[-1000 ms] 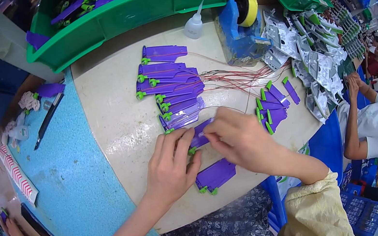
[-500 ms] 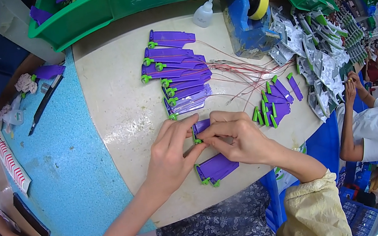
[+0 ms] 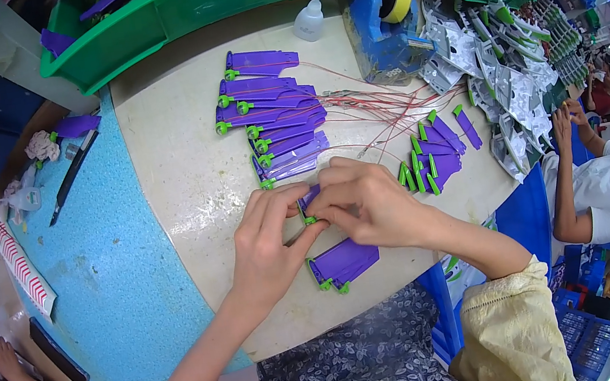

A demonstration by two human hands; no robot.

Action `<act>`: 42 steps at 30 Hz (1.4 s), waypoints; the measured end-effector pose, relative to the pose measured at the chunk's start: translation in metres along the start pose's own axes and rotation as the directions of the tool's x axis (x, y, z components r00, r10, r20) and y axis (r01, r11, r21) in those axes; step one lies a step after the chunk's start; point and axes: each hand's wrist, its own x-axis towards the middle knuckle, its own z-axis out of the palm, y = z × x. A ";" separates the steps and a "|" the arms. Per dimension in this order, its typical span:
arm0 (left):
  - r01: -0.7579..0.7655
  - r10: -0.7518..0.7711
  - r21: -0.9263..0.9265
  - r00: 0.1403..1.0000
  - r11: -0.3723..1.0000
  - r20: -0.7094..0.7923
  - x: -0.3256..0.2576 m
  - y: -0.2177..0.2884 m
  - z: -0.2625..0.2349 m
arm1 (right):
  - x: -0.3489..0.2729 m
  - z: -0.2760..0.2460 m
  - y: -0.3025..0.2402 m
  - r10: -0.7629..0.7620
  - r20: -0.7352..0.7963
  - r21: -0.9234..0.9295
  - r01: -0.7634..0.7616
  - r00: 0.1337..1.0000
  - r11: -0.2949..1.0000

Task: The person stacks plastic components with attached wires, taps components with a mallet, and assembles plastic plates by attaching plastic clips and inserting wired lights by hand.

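Between my two hands is a small purple plastic piece (image 3: 310,196) with a green end, mostly covered by my fingers. My left hand (image 3: 265,240) pinches its green end from the left, thumb and fingers closed. From the right, my right hand (image 3: 371,208) presses curled fingers and thumb onto the same piece. Just below the hands lie several purple pieces with green tips (image 3: 346,262), stacked. Above them is a column of purple pieces with green knobs (image 3: 280,119), trailing thin red wires (image 3: 387,103) to the right. More purple pieces with green caps (image 3: 438,159) lie right of my right hand.
A green bin (image 3: 214,7) spans the back, with a white dropper bottle (image 3: 310,22) and a blue tape dispenser (image 3: 387,40) before it. Grey-white metal parts (image 3: 497,79) pile up at right. On the blue mat (image 3: 122,257) lies a black strip (image 3: 74,177). Other people sit on both sides.
The whole view has shifted slightly, so the table things appear a little further left. Both hands stay on the purple piece, with small changes in the right fingers' bend.
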 end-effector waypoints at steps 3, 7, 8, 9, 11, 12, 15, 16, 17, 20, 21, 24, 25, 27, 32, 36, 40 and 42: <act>0.025 -0.025 0.024 1.000 0.999 0.006 0.000 0.000 0.000 | -0.009 0.004 -0.006 0.233 -0.001 0.146 -0.230 0.973 0.962; 0.015 -0.015 0.003 1.000 1.000 -0.012 0.002 0.001 0.001 | -0.012 0.008 -0.010 0.309 -0.050 0.170 -0.297 0.950 0.940; 0.004 -0.004 -0.004 1.000 1.000 -0.025 0.002 0.000 0.001 | -0.012 0.010 -0.010 0.302 -0.066 0.176 -0.287 0.951 0.942; 0.005 -0.005 -0.004 1.000 1.000 -0.026 0.002 0.000 0.002 | -0.012 0.010 -0.009 0.302 -0.065 0.175 -0.288 0.951 0.942; -0.005 0.005 -0.003 1.000 1.000 -0.030 0.002 -0.002 0.002 | -0.012 0.010 -0.008 0.270 -0.085 0.201 -0.249 0.959 0.947; -0.002 0.002 -0.002 1.000 1.000 -0.030 0.002 -0.002 0.002 | -0.012 0.011 -0.008 0.270 -0.082 0.203 -0.249 0.959 0.947; 0.025 -0.025 -0.001 0.999 1.000 -0.027 0.003 0.000 0.002 | -0.012 0.010 -0.014 0.329 -0.082 0.200 -0.308 0.941 0.930; 0.021 -0.021 -0.011 0.999 1.000 -0.034 0.003 0.001 0.002 | -0.012 0.011 -0.012 0.331 -0.079 0.201 -0.310 0.940 0.929; 0.017 -0.017 -0.021 0.999 1.000 -0.041 0.003 0.001 0.002 | -0.013 0.012 -0.008 0.219 -0.104 0.138 -0.204 0.970 0.969; 0.002 -0.002 -0.020 1.000 1.000 -0.007 0.003 0.002 0.001 | -0.003 0.005 -0.001 0.034 -0.070 0.077 -0.029 0.997 0.997; 0.000 0.000 -0.021 1.000 1.000 -0.006 0.002 0.001 0.001 | 0.003 0.002 0.002 -0.040 -0.022 0.083 0.041 0.999 0.996; -0.048 0.048 0.017 0.999 0.999 0.000 -0.003 -0.001 0.004 | 0.004 -0.004 0.001 0.024 0.077 0.085 -0.030 0.997 0.996; -0.051 0.051 0.015 0.999 0.999 0.000 -0.002 -0.001 0.005 | 0.002 -0.007 0.001 0.069 0.124 0.081 -0.080 0.990 0.993; 0.018 -0.018 -0.012 1.000 1.000 -0.005 -0.002 0.001 0.006 | -0.004 -0.010 0.003 0.233 0.051 0.192 -0.238 0.971 0.952; 0.012 -0.011 0.078 1.000 0.997 -0.006 -0.004 0.003 0.003 | -0.002 -0.007 0.001 0.379 -0.148 0.020 -0.380 0.913 0.925; -0.212 0.201 0.264 0.977 0.941 0.067 0.007 0.001 -0.003 | 0.003 -0.010 0.000 0.474 -0.161 0.028 -0.476 0.866 0.879; -0.427 0.382 0.172 0.891 0.888 0.244 0.027 -0.010 -0.008 | 0.004 -0.022 0.010 0.484 -0.223 -0.008 -0.498 0.846 0.867; -0.450 0.395 0.147 0.869 0.881 0.299 0.035 -0.009 -0.010 | -0.002 -0.018 0.012 0.320 -0.307 -0.090 -0.362 0.896 0.928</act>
